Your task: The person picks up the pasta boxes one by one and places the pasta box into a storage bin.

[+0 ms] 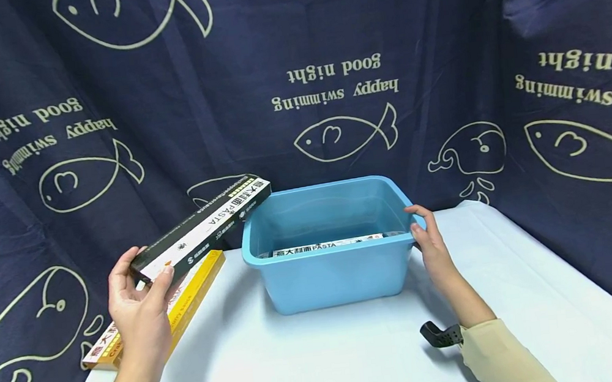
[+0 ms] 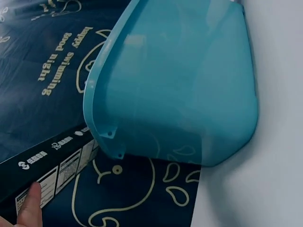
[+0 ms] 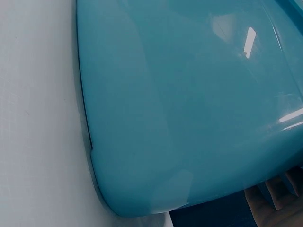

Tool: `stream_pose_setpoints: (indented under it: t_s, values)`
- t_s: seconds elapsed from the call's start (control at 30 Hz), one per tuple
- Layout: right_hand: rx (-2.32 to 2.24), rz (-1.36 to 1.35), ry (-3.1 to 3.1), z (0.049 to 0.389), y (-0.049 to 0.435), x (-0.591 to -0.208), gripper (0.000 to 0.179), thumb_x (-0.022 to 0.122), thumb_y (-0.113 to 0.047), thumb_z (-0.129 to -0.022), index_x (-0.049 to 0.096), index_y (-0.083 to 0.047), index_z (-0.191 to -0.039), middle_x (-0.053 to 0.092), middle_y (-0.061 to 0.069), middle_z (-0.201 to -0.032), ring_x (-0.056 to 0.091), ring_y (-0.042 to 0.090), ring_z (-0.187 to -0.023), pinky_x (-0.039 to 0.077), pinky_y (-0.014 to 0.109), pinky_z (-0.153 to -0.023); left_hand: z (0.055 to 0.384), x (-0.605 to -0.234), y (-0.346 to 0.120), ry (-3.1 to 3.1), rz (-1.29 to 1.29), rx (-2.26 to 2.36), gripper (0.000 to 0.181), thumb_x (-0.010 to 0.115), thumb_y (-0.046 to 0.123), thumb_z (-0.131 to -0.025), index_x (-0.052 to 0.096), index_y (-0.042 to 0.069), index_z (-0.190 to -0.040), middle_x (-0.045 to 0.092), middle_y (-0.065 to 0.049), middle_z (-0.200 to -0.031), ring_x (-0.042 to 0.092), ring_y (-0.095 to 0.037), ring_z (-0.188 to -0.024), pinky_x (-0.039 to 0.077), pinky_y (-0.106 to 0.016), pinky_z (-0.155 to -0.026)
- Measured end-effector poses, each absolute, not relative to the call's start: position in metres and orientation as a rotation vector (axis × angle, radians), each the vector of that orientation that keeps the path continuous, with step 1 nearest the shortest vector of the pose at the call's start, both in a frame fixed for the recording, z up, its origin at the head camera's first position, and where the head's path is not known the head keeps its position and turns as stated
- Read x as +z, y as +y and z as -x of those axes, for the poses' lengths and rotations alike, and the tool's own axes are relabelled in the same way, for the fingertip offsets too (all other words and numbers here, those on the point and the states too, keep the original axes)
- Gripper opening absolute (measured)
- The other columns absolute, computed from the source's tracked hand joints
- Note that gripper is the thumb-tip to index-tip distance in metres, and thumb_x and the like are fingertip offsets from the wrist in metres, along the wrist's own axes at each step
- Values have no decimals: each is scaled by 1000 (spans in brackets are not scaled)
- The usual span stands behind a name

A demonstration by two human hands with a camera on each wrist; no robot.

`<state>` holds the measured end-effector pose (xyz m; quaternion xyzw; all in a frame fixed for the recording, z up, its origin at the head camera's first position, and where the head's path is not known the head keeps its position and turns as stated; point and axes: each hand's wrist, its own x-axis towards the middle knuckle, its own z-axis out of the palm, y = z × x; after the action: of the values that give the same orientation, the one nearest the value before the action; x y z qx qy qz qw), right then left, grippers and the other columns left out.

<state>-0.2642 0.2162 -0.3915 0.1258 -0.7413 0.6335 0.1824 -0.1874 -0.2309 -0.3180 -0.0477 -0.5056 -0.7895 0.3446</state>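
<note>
My left hand [image 1: 141, 305] grips the near end of a long black and white pasta box [image 1: 204, 228], thumb on its side. The box slants up to the right, its far end by the left rim of a blue plastic bin [image 1: 336, 274]. In the left wrist view a fingertip [image 2: 31, 208] lies against the dark box [image 2: 40, 163]. On the bin's right rim, my right hand [image 1: 435, 252] holds on with the thumb inside the edge and fingers around it. Inside the bin, part of another pasta box [image 1: 328, 246] shows above the front rim.
A yellow and white pasta box [image 1: 196, 291] lies on the white tabletop [image 1: 300, 364] beneath my left hand and the held box. Behind the table hangs a dark blue curtain [image 1: 253, 98] with fish drawings, close to the bin's back.
</note>
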Motion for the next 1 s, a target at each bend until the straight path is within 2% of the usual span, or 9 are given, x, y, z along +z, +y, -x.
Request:
stream_pose_setpoints:
  t_s: [0.3, 0.47, 1.0]
  values:
    - [1797, -362, -2083, 265, 215, -391, 47, 35, -32, -104, 30, -12, -147, 16, 11, -165, 16, 43, -153, 15, 77, -114, 199, -311, -220, -1366, 147, -2075, 61, 53, -21, -88, 48, 10, -140, 45, -8, -133, 62, -21, -110, 60, -33, -74]
    - [1798, -350, -2080, 265, 216, -392, 48, 35, -33, -103, 31, -13, -146, 16, 11, -165, 15, 42, -153, 14, 77, -114, 207, -307, -214, -1385, 177, -2121, 59, 52, -20, -89, 48, 11, -140, 45, -8, -129, 69, -16, -98, 61, -34, -73]
    - [1806, -353, -2076, 267, 218, -393, 47, 34, -32, -104, 30, -12, -146, 15, 12, -165, 15, 43, -153, 15, 77, -114, 228, -298, -205, -1576, 236, -2207, 56, 51, -15, -93, 46, 15, -140, 42, -4, -127, 72, -11, -92, 61, -35, -76]
